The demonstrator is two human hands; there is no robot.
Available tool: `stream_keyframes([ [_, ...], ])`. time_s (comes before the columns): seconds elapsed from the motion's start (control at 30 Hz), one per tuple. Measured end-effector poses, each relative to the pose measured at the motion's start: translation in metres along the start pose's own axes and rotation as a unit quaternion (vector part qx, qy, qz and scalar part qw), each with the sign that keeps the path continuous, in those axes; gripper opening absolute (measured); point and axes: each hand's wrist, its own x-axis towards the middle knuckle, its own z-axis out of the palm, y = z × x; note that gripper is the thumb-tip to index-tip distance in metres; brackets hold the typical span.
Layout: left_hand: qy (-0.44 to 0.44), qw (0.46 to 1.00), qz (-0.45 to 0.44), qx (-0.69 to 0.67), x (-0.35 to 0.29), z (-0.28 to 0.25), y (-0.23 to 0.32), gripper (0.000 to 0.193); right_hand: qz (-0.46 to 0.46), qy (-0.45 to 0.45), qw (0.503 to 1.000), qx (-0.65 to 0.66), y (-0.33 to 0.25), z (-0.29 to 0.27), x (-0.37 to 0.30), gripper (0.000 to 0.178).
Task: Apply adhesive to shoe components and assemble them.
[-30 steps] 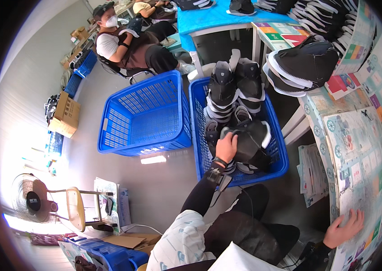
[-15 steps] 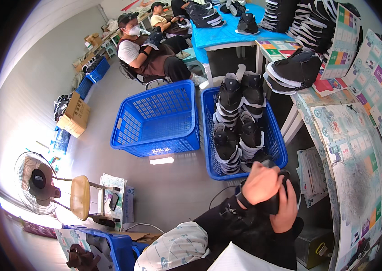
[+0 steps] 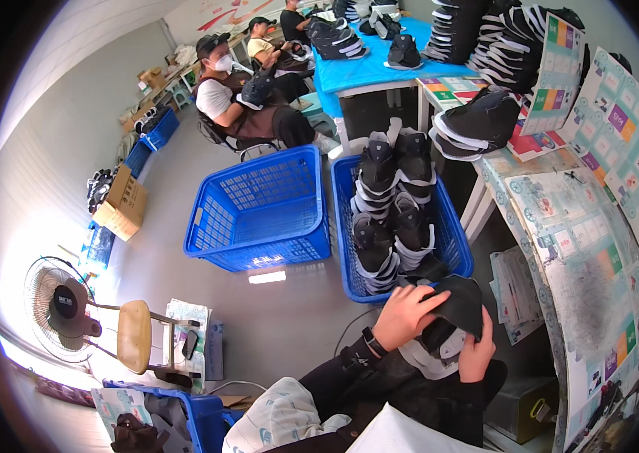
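Low at the right of centre, over my lap, both hands hold a black shoe upper (image 3: 457,303) with a pale, whitish inside. My left hand (image 3: 404,317), with a dark band on its wrist, grips the left edge, fingers reaching over the black surface. On the other side my right hand (image 3: 476,353) pinches the upper's right edge with the thumb in front. Just beyond my hands stands a blue basket (image 3: 461,253), in which nested stacks of black-and-white shoe uppers (image 3: 376,241) stand upright.
An empty blue basket (image 3: 255,260) stands left of the full one. At right, a paper-covered table (image 3: 553,211) carries more stacked uppers (image 3: 478,121). Farther back are a blue-covered table (image 3: 368,64) and seated co-workers (image 3: 221,94). A fan (image 3: 63,302) and stool (image 3: 134,336) stand at left.
My left hand has moved left and opened out from over the upper to its left edge. The upper is turned and spread, so its pale inside now shows.
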Motion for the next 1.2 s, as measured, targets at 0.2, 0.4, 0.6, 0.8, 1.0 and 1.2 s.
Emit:
stream_keyframes([
  [0.2, 0.029, 0.998, -0.035, 0.044, -0.01, 0.003, -0.03, 0.053, -0.078, -0.076, 0.985, -0.132, -0.024, 0.017, 0.021, 0.056],
  [0.4, 0.057, 0.994, -0.088, 0.018, -0.018, 0.015, -0.037, 0.051, -0.126, -0.082, 0.979, -0.136, -0.08, -0.003, 0.037, 0.035],
  [0.6, 0.052, 0.994, -0.097, 0.019, -0.018, 0.016, -0.042, 0.052, -0.177, 0.073, 0.962, 0.195, -0.169, -0.039, 0.043, 0.05],
  [0.8, 0.058, 0.994, -0.09, 0.003, -0.02, 0.02, -0.037, 0.052, -0.137, 0.184, 0.968, -0.104, -0.238, -0.103, 0.036, 0.066],
  [1.0, 0.055, 0.992, -0.116, 0.018, -0.032, 0.014, -0.041, 0.048, -0.485, -0.423, 0.753, 0.138, -0.19, -0.071, 0.057, 0.049],
  [1.2, 0.044, 0.987, -0.151, 0.041, -0.038, 0.011, -0.04, 0.05, -0.168, 0.013, 0.93, -0.327, -0.084, -0.025, 0.05, 0.031],
])
